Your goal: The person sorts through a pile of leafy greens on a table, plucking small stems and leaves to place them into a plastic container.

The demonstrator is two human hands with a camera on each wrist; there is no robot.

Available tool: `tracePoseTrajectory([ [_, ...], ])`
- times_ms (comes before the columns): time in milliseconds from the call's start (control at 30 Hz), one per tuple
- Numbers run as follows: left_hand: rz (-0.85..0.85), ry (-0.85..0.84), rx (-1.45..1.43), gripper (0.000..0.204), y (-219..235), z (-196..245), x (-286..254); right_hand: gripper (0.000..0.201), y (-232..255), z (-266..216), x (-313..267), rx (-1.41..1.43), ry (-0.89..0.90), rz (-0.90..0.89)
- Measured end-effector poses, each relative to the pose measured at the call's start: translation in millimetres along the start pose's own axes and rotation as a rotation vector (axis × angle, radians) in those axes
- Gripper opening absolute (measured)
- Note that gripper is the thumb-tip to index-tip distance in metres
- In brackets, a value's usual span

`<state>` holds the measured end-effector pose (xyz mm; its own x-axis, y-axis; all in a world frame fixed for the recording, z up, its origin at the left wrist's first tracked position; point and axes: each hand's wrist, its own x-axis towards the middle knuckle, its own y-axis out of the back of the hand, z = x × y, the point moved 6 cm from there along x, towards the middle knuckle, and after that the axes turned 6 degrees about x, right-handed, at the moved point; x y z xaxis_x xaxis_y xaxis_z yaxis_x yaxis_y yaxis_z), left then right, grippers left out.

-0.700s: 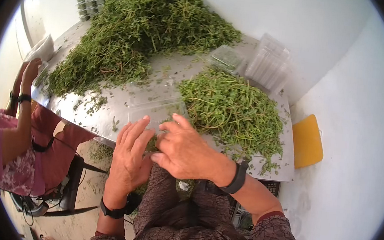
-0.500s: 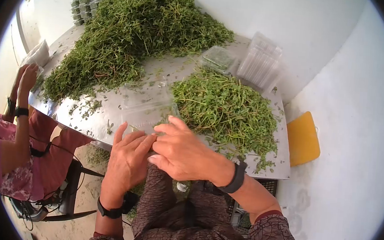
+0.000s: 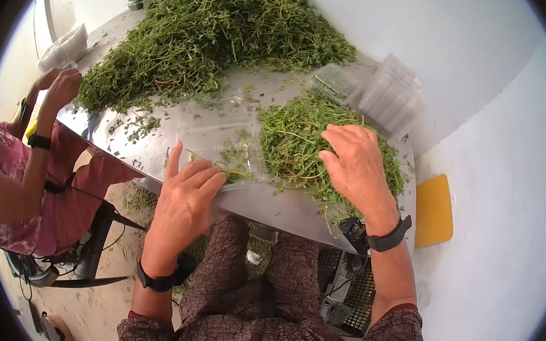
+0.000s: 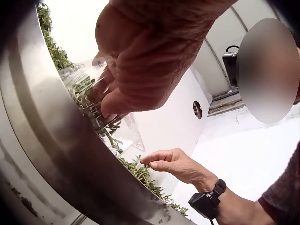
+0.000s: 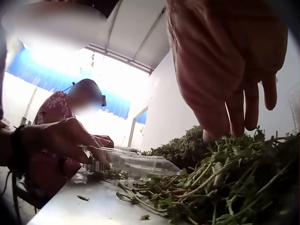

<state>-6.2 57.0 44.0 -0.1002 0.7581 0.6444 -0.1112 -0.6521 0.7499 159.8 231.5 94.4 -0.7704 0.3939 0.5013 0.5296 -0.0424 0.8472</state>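
The left hand (image 3: 183, 208) is at the near left corner of a clear plastic container (image 3: 218, 134), its forefinger extended and its other fingers bent. In the left wrist view, the thumb and fingers of the left hand (image 4: 140, 70) close around green sprigs (image 4: 83, 89) in the container. Loose greens lie in the container's right part. The right hand (image 3: 356, 167), apart from the left, hovers over the smaller heap of greens (image 3: 295, 134). Its fingers point down at the heap in the right wrist view, fairly straight, with the fingertips partly hidden by leaves.
A large heap of greens (image 3: 233, 26) covers the table's far side. Stacked clear containers (image 3: 391, 93) and a filled one (image 3: 334, 82) stand at the back right. At the left sits another person (image 3: 21, 195). A yellow board (image 3: 434, 211) leans by the right wall.
The hands were together at the table's near edge and have parted. The right hand has moved right and forward over the smaller heap; the left stays by the container.
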Motion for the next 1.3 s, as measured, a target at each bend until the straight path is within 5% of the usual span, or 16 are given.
tracePoseTrajectory([
  [333,0.030,0.053,0.056,0.023,7.8,-6.8,-5.6,0.031,-25.9,-15.4,33.3,-0.055,0.117,-0.041],
  [633,0.062,0.091,0.009,0.027,9.6,-9.6,-16.1,0.046,-79.6,-1.0,61.4,-0.164,0.076,-0.355],
  [833,0.071,0.093,-0.012,0.027,7.4,-11.2,-18.9,0.014,-86.6,6.6,70.8,-0.287,0.047,-0.439],
  [933,0.083,0.080,0.000,0.026,6.8,-11.9,-19.0,0.004,-70.1,10.9,70.5,-0.289,0.053,-0.261],
  [1067,0.102,0.111,-0.060,0.026,3.3,-11.0,-16.0,0.016,-29.6,18.1,66.9,-0.090,0.084,-0.001],
  [1167,0.110,0.098,-0.086,0.027,-1.5,-7.8,-13.7,0.014,3.2,17.9,64.1,0.222,0.046,0.246],
  [1233,0.109,0.086,-0.089,0.027,-4.5,-5.1,-11.5,0.014,9.6,31.1,58.5,0.426,-0.389,0.141],
  [1300,0.126,0.053,-0.078,0.024,-5.2,-1.0,-10.8,0.017,5.5,40.7,54.0,0.605,-0.393,0.153],
])
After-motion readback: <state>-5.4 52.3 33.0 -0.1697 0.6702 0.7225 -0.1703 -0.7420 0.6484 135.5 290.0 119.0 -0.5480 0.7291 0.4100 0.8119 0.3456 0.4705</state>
